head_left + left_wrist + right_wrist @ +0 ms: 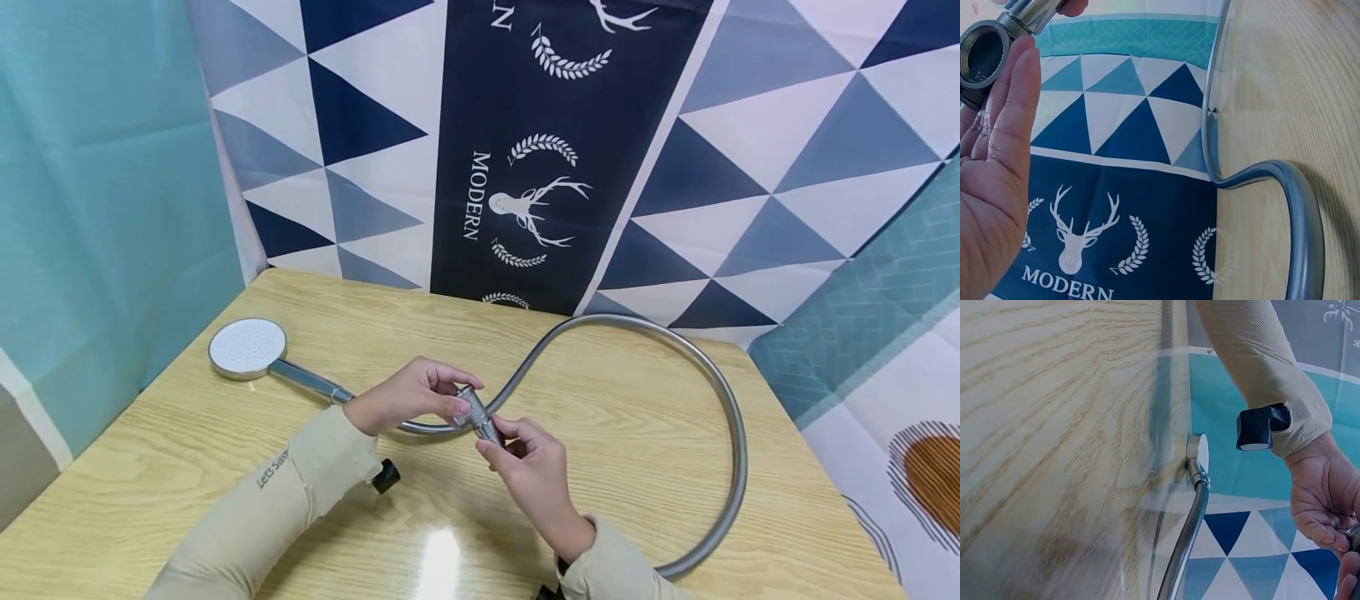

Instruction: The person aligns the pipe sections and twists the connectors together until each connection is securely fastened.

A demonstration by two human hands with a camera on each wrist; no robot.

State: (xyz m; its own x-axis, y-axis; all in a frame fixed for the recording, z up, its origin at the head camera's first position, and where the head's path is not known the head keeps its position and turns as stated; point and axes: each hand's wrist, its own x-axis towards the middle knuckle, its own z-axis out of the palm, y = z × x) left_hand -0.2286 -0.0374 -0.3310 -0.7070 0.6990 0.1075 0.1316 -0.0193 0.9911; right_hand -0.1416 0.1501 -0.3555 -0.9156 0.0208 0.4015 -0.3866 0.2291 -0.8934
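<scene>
In the head view, a small chrome pipe fitting (472, 406) is held up over the table between two hands. My left hand (420, 392) pinches its upper left end between thumb and fingers. The lower right end is gripped by the fingertips of my right hand (536, 471). A wide round opening with inner threads shows on the chrome fitting (986, 53) in the left wrist view. Behind the hands runs a grey metal shower hose (731, 417), looping out to the right. At the left it joins a hand shower (249, 347) with a white round face.
A light wood table (637, 467) lies under everything. A patterned cloth (517, 183) with triangles and a deer print hangs along its back edge, with a teal cloth (112, 208) at the left. The hose loop takes up the table's right side.
</scene>
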